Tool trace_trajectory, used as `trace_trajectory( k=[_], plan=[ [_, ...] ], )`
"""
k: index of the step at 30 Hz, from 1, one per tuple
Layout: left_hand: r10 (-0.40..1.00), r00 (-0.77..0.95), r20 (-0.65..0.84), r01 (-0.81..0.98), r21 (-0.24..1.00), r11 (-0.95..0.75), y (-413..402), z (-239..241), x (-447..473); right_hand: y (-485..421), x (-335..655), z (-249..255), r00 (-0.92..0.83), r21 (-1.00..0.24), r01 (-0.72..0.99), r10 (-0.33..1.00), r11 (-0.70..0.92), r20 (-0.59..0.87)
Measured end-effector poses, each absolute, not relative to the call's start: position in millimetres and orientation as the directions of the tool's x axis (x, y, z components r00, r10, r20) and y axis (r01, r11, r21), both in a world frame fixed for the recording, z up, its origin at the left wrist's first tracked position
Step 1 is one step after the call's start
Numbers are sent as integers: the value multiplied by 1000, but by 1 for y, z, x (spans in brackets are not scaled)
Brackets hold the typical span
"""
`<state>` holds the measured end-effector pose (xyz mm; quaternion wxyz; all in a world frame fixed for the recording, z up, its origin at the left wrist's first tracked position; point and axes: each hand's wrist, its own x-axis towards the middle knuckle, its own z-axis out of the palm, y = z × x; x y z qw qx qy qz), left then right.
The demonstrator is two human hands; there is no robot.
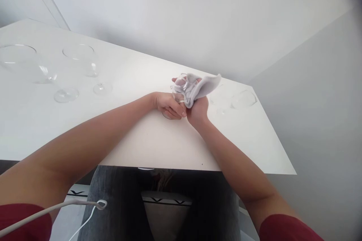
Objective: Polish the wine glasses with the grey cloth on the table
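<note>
My left hand (171, 106) is closed around the lower part of a clear stemmed glass (177, 94), whose foot shows just under the fingers. A light grey-white cloth (199, 89) is bunched in my right hand (198, 110). Part of the cloth goes into the bowl of the glass, and one end sticks out to the upper right. My right fingers wrap behind the bowl and are partly hidden by cloth and glass. Both hands are close together over the white table (158, 147).
On the left of the table stand two clear stemmed glasses, a larger glass (66, 95) and a smaller glass (102, 89). Another clear glass (244, 99) is faint near the right edge. A wall (198, 19) rises behind the table. A pale cable (70, 203) hangs at lower left.
</note>
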<state>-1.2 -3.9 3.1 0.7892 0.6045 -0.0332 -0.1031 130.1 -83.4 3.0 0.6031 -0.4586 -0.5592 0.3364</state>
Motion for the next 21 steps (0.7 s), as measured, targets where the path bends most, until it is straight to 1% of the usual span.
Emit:
trace_trajectory(
  k=[1,2,3,4,6,8,9,11,13,15,17,19,21],
  plan=[
    [-147,988,-49,85,964,251,-4,1,-1,-84,128,2,182,-953,83,936,290,301],
    [-91,995,-34,57,966,254,-4,0,-1,-86,127,2,208,-964,108,943,243,261],
    [-31,999,-28,35,966,258,-4,-1,0,-88,127,4,243,-963,151,936,225,256],
    [40,999,-26,15,965,261,-5,-2,0,-91,126,7,273,-952,199,919,234,283],
    [205,978,-32,-24,964,265,-6,-3,3,-96,127,14,302,-902,309,868,302,394],
    [363,931,-33,-63,966,250,-8,-4,7,-99,128,19,304,-820,426,793,382,528],
    [437,899,-14,-90,972,217,-8,-6,9,-99,128,20,287,-774,479,759,415,585],
    [568,820,65,-154,982,110,-8,-10,14,-96,130,18,228,-684,551,702,478,674],
    [669,725,162,-218,976,-1,-8,-14,20,-92,131,15,154,-629,570,683,529,714],
    [741,629,235,-232,967,-110,-11,-16,24,-90,131,14,109,-617,555,687,558,719],
    [775,555,303,-189,953,-237,-15,-14,26,-90,130,15,97,-662,485,716,572,691],
    [771,491,405,-93,905,-416,-20,-9,26,-91,129,20,79,-756,324,780,568,620],
    [718,477,507,21,810,-586,-22,-5,24,-93,130,26,43,-847,141,851,513,523]
  ],
)
